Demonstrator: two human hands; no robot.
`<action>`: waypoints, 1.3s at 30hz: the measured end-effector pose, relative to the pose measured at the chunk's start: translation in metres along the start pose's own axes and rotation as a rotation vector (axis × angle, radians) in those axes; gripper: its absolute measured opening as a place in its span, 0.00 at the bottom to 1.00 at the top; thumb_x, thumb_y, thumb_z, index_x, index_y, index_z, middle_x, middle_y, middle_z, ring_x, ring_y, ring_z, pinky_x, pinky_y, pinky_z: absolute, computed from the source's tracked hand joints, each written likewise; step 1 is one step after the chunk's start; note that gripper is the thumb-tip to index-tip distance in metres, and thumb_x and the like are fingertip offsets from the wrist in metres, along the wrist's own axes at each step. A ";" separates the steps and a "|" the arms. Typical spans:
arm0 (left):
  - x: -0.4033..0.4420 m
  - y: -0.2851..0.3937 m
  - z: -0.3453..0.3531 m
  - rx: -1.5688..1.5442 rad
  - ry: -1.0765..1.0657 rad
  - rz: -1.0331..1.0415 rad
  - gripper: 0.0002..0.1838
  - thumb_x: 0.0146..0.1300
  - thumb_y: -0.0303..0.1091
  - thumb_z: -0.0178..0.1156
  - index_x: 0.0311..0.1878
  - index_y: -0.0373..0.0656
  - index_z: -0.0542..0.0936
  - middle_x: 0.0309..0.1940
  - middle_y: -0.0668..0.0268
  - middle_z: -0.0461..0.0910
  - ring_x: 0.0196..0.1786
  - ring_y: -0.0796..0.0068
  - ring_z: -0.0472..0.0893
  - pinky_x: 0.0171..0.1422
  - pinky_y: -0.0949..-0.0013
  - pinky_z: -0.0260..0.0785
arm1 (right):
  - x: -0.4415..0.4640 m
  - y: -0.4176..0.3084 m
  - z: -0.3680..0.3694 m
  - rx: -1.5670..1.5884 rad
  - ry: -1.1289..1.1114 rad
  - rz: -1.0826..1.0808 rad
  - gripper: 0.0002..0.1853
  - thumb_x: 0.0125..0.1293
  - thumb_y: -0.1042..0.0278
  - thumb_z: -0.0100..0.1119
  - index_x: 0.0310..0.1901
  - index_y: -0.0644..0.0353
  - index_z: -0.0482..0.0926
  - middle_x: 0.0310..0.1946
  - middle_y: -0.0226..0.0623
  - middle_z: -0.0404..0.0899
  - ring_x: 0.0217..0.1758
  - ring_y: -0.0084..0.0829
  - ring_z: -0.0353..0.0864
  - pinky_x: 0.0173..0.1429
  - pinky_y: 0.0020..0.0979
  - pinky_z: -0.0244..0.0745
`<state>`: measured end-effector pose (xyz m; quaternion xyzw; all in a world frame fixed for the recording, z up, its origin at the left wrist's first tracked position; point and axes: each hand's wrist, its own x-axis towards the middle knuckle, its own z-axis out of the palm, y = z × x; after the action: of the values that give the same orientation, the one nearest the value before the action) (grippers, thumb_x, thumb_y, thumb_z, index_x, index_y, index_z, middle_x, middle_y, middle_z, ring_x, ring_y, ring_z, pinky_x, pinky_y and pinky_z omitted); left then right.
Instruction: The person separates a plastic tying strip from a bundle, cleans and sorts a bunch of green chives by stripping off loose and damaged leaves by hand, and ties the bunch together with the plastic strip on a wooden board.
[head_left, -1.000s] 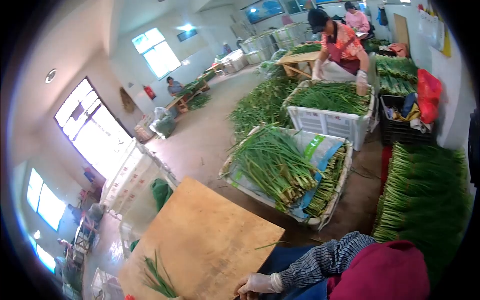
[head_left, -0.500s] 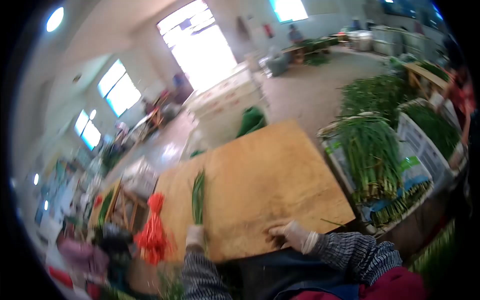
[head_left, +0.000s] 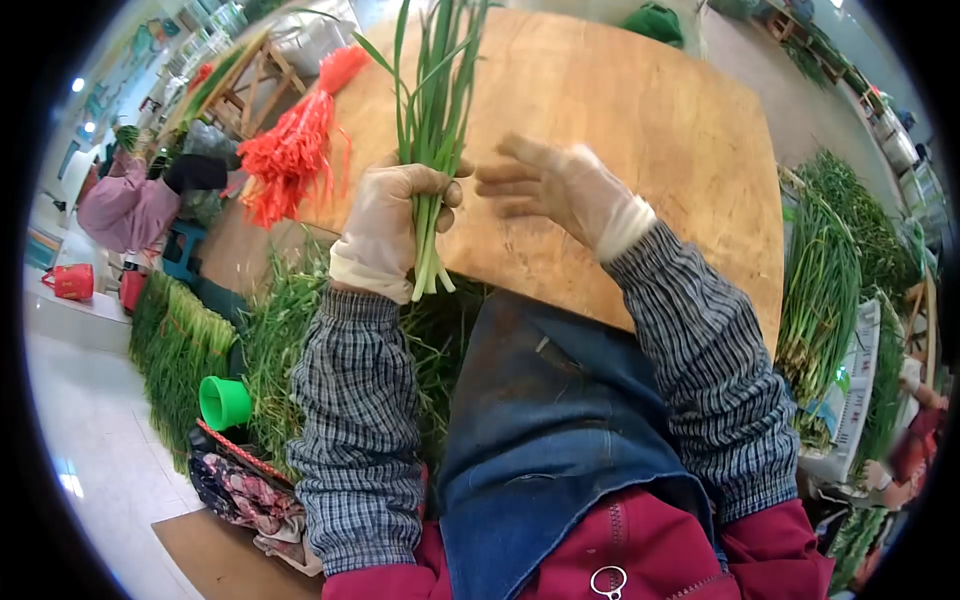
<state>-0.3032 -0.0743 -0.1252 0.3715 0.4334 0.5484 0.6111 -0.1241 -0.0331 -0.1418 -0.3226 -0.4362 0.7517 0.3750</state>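
A small bunch of Chinese chives [head_left: 430, 120] stands nearly upright in my gloved left hand [head_left: 395, 215], which is closed around the stalks. Its pale cut ends point down past my palm, and its leaf tips run out of view at the top. To the right, my gloved right hand [head_left: 560, 190] hovers over the wooden board [head_left: 640, 110] with fingers apart and nothing in them; the fingertips are slightly blurred. Left of the chives, a bundle of red plastic ties [head_left: 295, 145] lies at the board's edge.
Loose greens [head_left: 285, 330] pile up below the board on the left, beside a green cup [head_left: 225, 402]. At right, long chives [head_left: 820, 290] fill a crate. A person in a pink top [head_left: 125, 205] sits far left; another person's red sleeve [head_left: 915, 445] shows at right.
My view has tilted down. My left hand has lifted the chives off the board toward me. My right hand has risen from the board's near edge, its fingers now spread.
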 end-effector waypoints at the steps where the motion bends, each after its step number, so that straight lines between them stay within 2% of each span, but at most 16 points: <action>1: 0.000 -0.003 0.002 -0.033 -0.056 0.009 0.14 0.47 0.22 0.48 0.38 0.26 0.73 0.30 0.57 0.76 0.24 0.77 0.73 0.20 0.77 0.64 | 0.010 0.001 0.003 0.013 -0.071 -0.043 0.27 0.58 0.48 0.57 0.46 0.68 0.72 0.41 0.45 0.76 0.43 0.36 0.77 0.43 0.32 0.74; 4: -0.002 -0.016 0.001 -0.056 -0.237 -0.097 0.22 0.46 0.24 0.49 0.48 0.28 0.70 0.33 0.56 0.77 0.26 0.78 0.73 0.20 0.81 0.63 | 0.037 0.005 0.004 0.062 -0.297 -0.173 0.27 0.62 0.47 0.51 0.48 0.68 0.72 0.43 0.48 0.76 0.48 0.38 0.77 0.48 0.32 0.75; 8: 0.003 -0.016 -0.002 0.049 -0.268 -0.091 0.16 0.49 0.24 0.48 0.44 0.29 0.72 0.29 0.57 0.78 0.23 0.78 0.74 0.20 0.79 0.65 | 0.045 0.005 0.011 0.251 -0.257 -0.188 0.15 0.62 0.61 0.53 0.45 0.64 0.73 0.42 0.48 0.76 0.50 0.40 0.76 0.56 0.37 0.73; 9: 0.003 -0.018 -0.004 0.079 -0.253 -0.035 0.16 0.50 0.25 0.49 0.43 0.29 0.73 0.27 0.58 0.78 0.23 0.78 0.75 0.21 0.79 0.66 | 0.041 0.004 0.019 0.245 -0.213 -0.221 0.13 0.62 0.65 0.52 0.42 0.67 0.72 0.35 0.43 0.77 0.35 0.33 0.79 0.44 0.31 0.77; 12: 0.003 -0.015 -0.012 0.143 -0.290 -0.022 0.17 0.50 0.25 0.48 0.45 0.29 0.72 0.31 0.56 0.78 0.24 0.79 0.74 0.19 0.80 0.64 | 0.038 -0.003 0.031 0.177 -0.120 -0.090 0.12 0.60 0.66 0.55 0.39 0.66 0.73 0.34 0.42 0.78 0.36 0.33 0.79 0.43 0.31 0.77; 13: 0.005 -0.013 -0.017 0.188 -0.337 -0.029 0.16 0.53 0.28 0.50 0.45 0.30 0.72 0.32 0.56 0.78 0.26 0.77 0.76 0.23 0.79 0.67 | 0.040 -0.004 0.035 0.083 -0.080 -0.181 0.08 0.60 0.68 0.56 0.36 0.65 0.74 0.27 0.38 0.77 0.29 0.29 0.78 0.37 0.30 0.76; 16: -0.009 -0.005 -0.013 0.324 -0.222 -0.055 0.18 0.56 0.33 0.52 0.46 0.30 0.72 0.34 0.56 0.79 0.31 0.75 0.78 0.31 0.75 0.71 | 0.066 -0.004 0.023 0.253 -0.082 -0.119 0.16 0.59 0.73 0.50 0.48 0.68 0.68 0.24 0.42 0.74 0.28 0.35 0.76 0.41 0.41 0.76; 17: -0.014 -0.008 -0.019 0.367 -0.203 0.087 0.21 0.58 0.38 0.54 0.48 0.30 0.73 0.35 0.57 0.79 0.36 0.73 0.79 0.40 0.73 0.71 | 0.065 -0.007 0.016 0.214 -0.083 -0.128 0.10 0.58 0.75 0.48 0.42 0.66 0.70 0.24 0.38 0.73 0.27 0.33 0.74 0.37 0.38 0.76; 20: -0.046 -0.017 -0.045 0.391 0.142 0.173 0.19 0.60 0.38 0.53 0.47 0.32 0.76 0.35 0.59 0.80 0.37 0.74 0.78 0.43 0.72 0.70 | 0.069 -0.017 0.001 0.279 0.067 -0.168 0.09 0.58 0.76 0.47 0.42 0.65 0.69 0.26 0.37 0.73 0.24 0.30 0.73 0.34 0.35 0.75; 24: -0.098 -0.071 -0.073 0.399 0.158 -0.160 0.17 0.59 0.36 0.54 0.46 0.33 0.77 0.35 0.57 0.80 0.38 0.71 0.78 0.45 0.71 0.70 | 0.063 -0.040 -0.018 0.077 0.157 -0.452 0.08 0.58 0.75 0.49 0.40 0.64 0.70 0.26 0.36 0.73 0.22 0.26 0.71 0.27 0.30 0.70; 26: -0.101 -0.125 -0.063 0.826 0.151 -0.157 0.20 0.57 0.36 0.57 0.50 0.33 0.74 0.39 0.54 0.79 0.42 0.65 0.78 0.50 0.69 0.69 | 0.049 -0.059 -0.009 -0.060 0.245 -0.619 0.08 0.58 0.73 0.51 0.39 0.64 0.71 0.24 0.33 0.72 0.20 0.24 0.69 0.26 0.28 0.69; 30: -0.086 -0.209 -0.045 1.271 0.185 0.182 0.27 0.55 0.40 0.60 0.55 0.35 0.70 0.48 0.54 0.74 0.49 0.59 0.75 0.52 0.64 0.69 | 0.020 -0.077 0.004 -0.178 0.272 -0.823 0.10 0.60 0.71 0.52 0.41 0.66 0.73 0.22 0.30 0.70 0.20 0.23 0.69 0.28 0.25 0.68; 32: -0.078 -0.217 -0.035 1.181 0.193 0.168 0.22 0.53 0.38 0.60 0.49 0.35 0.74 0.40 0.53 0.76 0.44 0.57 0.77 0.47 0.63 0.70 | 0.016 -0.075 -0.009 -0.268 0.259 -0.906 0.11 0.62 0.70 0.52 0.44 0.66 0.74 0.24 0.31 0.71 0.25 0.25 0.71 0.35 0.26 0.69; 33: -0.075 -0.214 -0.034 1.203 0.154 0.146 0.18 0.52 0.37 0.60 0.45 0.36 0.75 0.38 0.53 0.76 0.41 0.55 0.77 0.45 0.61 0.70 | 0.010 -0.063 0.011 -0.300 0.419 -0.904 0.12 0.63 0.72 0.50 0.46 0.68 0.74 0.20 0.26 0.63 0.19 0.21 0.59 0.28 0.23 0.60; 35: -0.071 -0.214 -0.035 1.236 0.073 0.178 0.10 0.51 0.34 0.58 0.36 0.39 0.77 0.33 0.55 0.77 0.35 0.56 0.77 0.40 0.60 0.71 | 0.013 -0.041 0.006 -0.439 0.469 -0.873 0.14 0.62 0.73 0.49 0.47 0.70 0.73 0.19 0.26 0.64 0.18 0.19 0.62 0.26 0.23 0.62; 39: -0.075 -0.185 -0.047 1.251 0.154 0.183 0.08 0.52 0.31 0.56 0.34 0.39 0.78 0.28 0.55 0.75 0.33 0.54 0.76 0.38 0.59 0.70 | 0.023 -0.013 0.005 -0.321 0.503 -0.851 0.11 0.59 0.76 0.55 0.43 0.71 0.75 0.16 0.28 0.69 0.13 0.16 0.61 0.20 0.20 0.63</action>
<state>-0.2846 -0.1721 -0.3048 0.6533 0.6810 0.2667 0.1961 -0.1359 -0.0116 -0.1319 -0.3409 -0.5351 0.3556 0.6863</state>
